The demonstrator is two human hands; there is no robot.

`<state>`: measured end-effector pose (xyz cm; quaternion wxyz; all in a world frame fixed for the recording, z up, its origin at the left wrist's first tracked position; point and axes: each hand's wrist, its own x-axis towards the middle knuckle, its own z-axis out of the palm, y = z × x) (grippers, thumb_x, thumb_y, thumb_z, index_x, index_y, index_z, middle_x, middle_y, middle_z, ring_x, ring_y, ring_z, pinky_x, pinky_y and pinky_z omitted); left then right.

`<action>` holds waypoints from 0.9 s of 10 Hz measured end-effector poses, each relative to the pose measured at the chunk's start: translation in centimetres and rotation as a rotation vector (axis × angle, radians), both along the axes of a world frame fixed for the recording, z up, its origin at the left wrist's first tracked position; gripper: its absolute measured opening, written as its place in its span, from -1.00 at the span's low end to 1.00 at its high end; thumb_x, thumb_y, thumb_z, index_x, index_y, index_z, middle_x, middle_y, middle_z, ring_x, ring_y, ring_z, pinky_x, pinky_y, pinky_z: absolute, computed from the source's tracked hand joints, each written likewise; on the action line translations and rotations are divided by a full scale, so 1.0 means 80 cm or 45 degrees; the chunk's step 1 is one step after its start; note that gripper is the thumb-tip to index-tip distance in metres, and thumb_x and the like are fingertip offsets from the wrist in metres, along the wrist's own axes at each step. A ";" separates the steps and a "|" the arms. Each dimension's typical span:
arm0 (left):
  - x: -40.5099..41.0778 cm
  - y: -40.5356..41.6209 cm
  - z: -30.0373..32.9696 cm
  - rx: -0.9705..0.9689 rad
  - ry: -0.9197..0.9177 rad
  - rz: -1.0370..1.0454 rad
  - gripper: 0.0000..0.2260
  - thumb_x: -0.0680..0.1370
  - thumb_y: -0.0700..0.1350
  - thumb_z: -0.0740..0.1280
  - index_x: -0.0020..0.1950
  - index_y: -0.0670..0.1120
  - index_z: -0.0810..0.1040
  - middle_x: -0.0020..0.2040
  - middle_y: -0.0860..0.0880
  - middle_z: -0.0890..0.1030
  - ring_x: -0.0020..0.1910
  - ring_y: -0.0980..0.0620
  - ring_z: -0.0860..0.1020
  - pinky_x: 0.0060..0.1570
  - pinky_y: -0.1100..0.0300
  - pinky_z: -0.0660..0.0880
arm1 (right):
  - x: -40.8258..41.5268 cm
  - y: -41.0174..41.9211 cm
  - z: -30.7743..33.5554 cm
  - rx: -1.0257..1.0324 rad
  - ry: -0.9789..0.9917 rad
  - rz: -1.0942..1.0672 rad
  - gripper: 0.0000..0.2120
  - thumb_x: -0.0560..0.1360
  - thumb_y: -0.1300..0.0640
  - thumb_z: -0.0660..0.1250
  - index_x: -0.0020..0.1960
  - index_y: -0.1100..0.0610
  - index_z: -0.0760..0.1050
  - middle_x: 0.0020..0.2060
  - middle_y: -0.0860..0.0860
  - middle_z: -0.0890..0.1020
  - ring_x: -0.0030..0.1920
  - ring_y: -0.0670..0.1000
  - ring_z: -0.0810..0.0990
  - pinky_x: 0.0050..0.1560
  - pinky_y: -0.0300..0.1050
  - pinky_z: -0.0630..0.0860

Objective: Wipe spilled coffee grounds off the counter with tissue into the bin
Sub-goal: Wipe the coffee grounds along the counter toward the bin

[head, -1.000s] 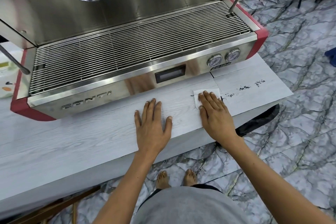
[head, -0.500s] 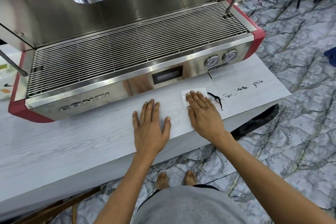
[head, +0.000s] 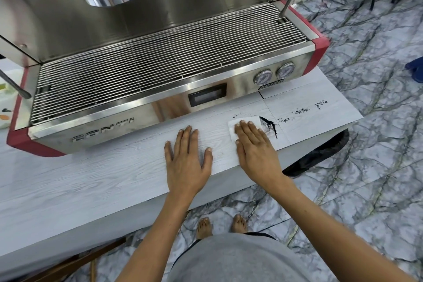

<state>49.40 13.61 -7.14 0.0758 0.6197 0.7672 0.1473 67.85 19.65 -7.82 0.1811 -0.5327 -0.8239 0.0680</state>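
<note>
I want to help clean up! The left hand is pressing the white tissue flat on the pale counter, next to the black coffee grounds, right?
Not quite: the head view shows the right hand pressing the white tissue flat on the pale wood-grain counter, beside the black coffee grounds. The left hand lies flat on bare counter, touching no tissue.

Two hands lie flat on one counter (head: 91,178): the left hand (head: 186,158) bare, the right hand (head: 255,146) pressing one tissue (head: 238,122). Beyond that grip: one espresso machine (head: 148,64), two gauges (head: 263,76), one bin (head: 320,151).
</note>
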 end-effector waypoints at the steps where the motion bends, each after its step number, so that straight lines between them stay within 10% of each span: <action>1: -0.001 0.000 0.000 -0.004 0.001 -0.007 -0.39 0.61 0.22 -0.05 0.58 -0.05 0.18 0.61 0.00 0.14 0.59 0.02 0.05 0.55 -0.13 -0.10 | -0.002 0.011 0.002 -0.029 0.016 -0.033 -0.57 0.62 0.08 0.04 0.42 0.23 0.35 0.40 0.15 0.41 0.44 0.12 0.32 0.42 0.13 0.28; 9: -0.001 0.000 -0.002 0.011 0.000 -0.007 -0.42 0.62 0.21 -0.01 0.57 -0.05 0.21 0.61 0.00 0.16 0.59 0.03 0.07 0.55 -0.13 -0.07 | 0.016 0.023 0.019 0.035 0.379 -0.096 -0.72 0.60 0.32 0.18 0.28 0.29 0.48 0.28 0.20 0.53 0.33 0.16 0.46 0.34 0.09 0.40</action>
